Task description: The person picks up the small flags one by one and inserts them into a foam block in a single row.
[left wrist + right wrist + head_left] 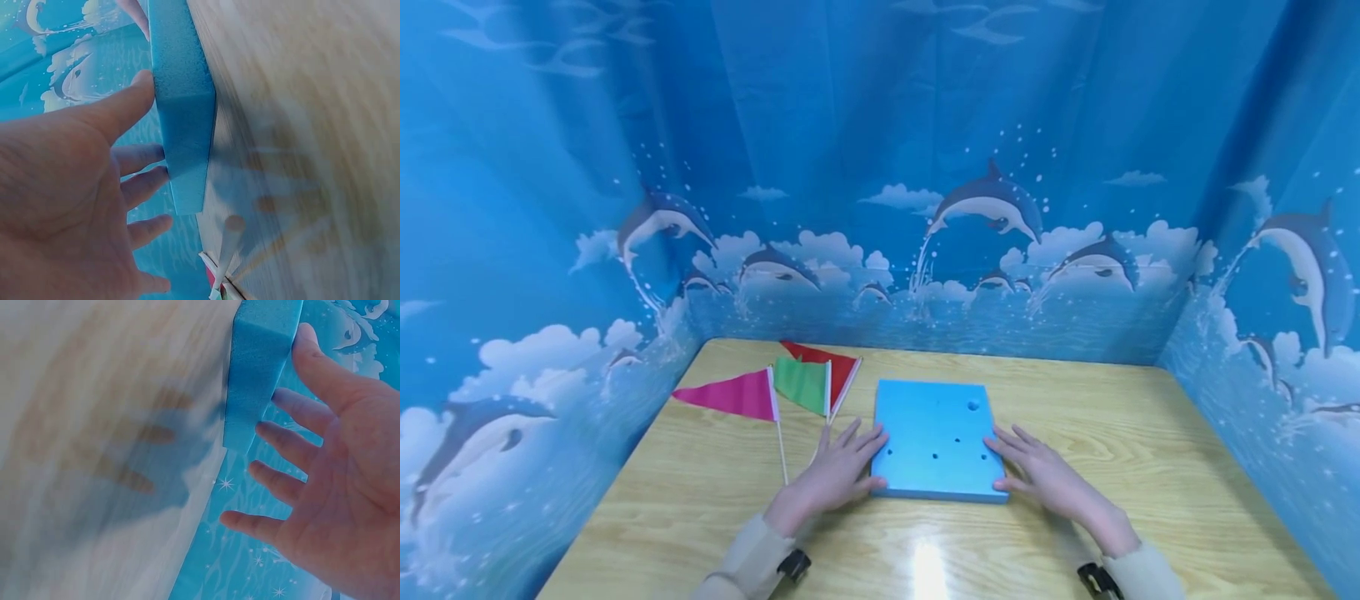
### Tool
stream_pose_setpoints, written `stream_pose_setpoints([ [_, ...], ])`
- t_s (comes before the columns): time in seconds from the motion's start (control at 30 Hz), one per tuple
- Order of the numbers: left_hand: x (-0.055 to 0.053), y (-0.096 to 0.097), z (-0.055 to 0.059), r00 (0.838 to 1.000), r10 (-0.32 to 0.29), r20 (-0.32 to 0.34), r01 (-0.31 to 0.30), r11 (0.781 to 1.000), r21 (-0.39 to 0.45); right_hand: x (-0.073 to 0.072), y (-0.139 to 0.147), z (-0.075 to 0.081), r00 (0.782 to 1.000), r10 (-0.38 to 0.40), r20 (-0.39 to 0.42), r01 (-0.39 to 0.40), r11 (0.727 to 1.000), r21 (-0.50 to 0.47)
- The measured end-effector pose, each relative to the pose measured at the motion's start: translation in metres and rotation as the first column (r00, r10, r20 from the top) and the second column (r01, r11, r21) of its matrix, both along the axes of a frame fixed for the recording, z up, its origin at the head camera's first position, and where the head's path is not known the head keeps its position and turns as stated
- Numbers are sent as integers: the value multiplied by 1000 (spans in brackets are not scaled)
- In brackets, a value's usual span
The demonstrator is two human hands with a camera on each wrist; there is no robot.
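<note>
A flat blue foam block (925,417) with several small holes and one larger hole in its top lies on the table. My left hand (838,471) is at its left side, fingers spread and fingertips at the top edge. At the opposite side, my right hand (1045,475) has its fingers spread too, with the tips at the right edge. Both wrist views show the block's side (184,125) next to straight fingers, the palms facing it. Left of the left hand lie a pink pennant flag (737,396), a green one (805,383) and a red one (842,367) on white sticks.
The wooden table (1097,408) runs back to a blue curtain (850,125) printed with dolphins and clouds, which also encloses the left and right sides. The lower ends of the flag sticks reach close to the left hand.
</note>
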State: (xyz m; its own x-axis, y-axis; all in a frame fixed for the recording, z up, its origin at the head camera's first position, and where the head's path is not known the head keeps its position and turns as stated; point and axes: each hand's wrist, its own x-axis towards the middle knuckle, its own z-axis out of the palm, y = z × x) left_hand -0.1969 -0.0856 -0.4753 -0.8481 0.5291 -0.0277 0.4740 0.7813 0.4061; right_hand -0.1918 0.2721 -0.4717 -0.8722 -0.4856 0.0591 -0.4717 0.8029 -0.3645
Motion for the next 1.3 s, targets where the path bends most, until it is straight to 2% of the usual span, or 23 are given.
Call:
stream_pose_setpoints([
  [0.2, 4, -1, 1, 1000, 15, 15, -15, 1000, 1, 6, -2, 0, 1000, -3, -4, 3, 1000, -3],
  [0.4, 4, -1, 0, 1000, 13, 11, -13, 1000, -8, 5, -4, -1, 999, -11, -30, 13, 998, 54],
  [0.6, 3, -1, 1, 1000, 17, 16, -17, 1000, -6, 4, -3, -3, 1000, 11, 12, -12, 997, 75],
  [0.67, 2, -2, 1, 1000, 14, 21, -14, 1000, 15, 4, -3, -2, 1000, 8, 20, -10, 997, 75],
  [0.77, -2, -5, 2, 1000, 21, -8, -21, 998, 56, 3, -3, -2, 1000, 5, 28, -7, 997, 76],
  [0.87, -9, -11, 6, 996, 80, -49, -73, 988, 133, 3, -3, -1, 999, 0, 48, -3, 998, 70],
  [0.93, -13, -16, 10, 986, 155, -60, -140, 969, 204, 3, -4, 0, 998, -2, 64, -2, 998, 65],
  [1.0, -17, -22, 13, 965, 261, -30, -243, 931, 273, 2, -4, 0, 997, -7, 79, 2, 998, 62],
  [1.07, -21, -28, 16, 928, 372, 16, -357, 875, 327, 2, -5, 1, 996, -10, 86, 4, 998, 65],
  [1.17, -25, -38, 18, 860, 503, 85, -497, 790, 360, 2, -6, 1, 996, -13, 92, 7, 998, 70],
  [1.23, -26, -43, 17, 834, 542, 107, -540, 760, 362, 2, -6, 2, 996, -12, 93, 6, 998, 69],
  [1.3, -26, -46, 16, 822, 551, 145, -563, 747, 354, 2, -6, 3, 995, -13, 95, 7, 998, 65],
])
